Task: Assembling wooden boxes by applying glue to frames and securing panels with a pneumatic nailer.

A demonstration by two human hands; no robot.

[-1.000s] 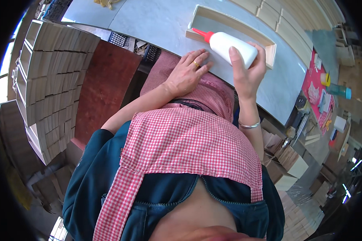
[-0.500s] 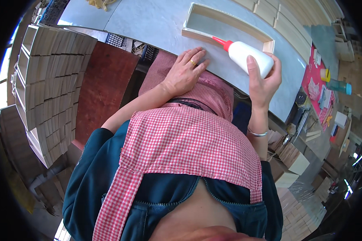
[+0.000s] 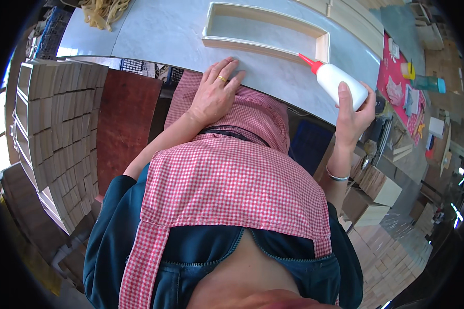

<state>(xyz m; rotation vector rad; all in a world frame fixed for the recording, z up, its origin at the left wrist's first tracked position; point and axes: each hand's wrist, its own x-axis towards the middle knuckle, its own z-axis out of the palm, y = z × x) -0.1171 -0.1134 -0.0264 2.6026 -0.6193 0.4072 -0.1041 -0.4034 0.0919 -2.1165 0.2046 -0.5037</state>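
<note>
My right hand (image 3: 353,116) is wrapped round a white squeeze glue bottle (image 3: 339,85) with a red pointed nozzle. The bottle is tilted, its tip at the near long side of a shallow wooden frame (image 3: 258,47), close to the right corner. Whitish wet-looking lines show along the frame's upper edges; whether the tip touches the wood I cannot tell. My left hand (image 3: 216,92) holds nothing and rests with fingers stretched out at the table's near edge, left of the bottle.
The frame lies on a grey marbled tabletop (image 3: 160,36). Pale wooden boards (image 3: 345,23) lie at its far right, yellowish strips (image 3: 102,13) at the far left. Stacked wooden frames (image 3: 62,134) stand to my left beside a red-brown board (image 3: 123,123). A teal bottle (image 3: 429,84) is at the right.
My right hand has carried the glue bottle to the right along the frame's near side, toward the right corner. The whole view has shifted slightly; my left hand stays at the table edge.
</note>
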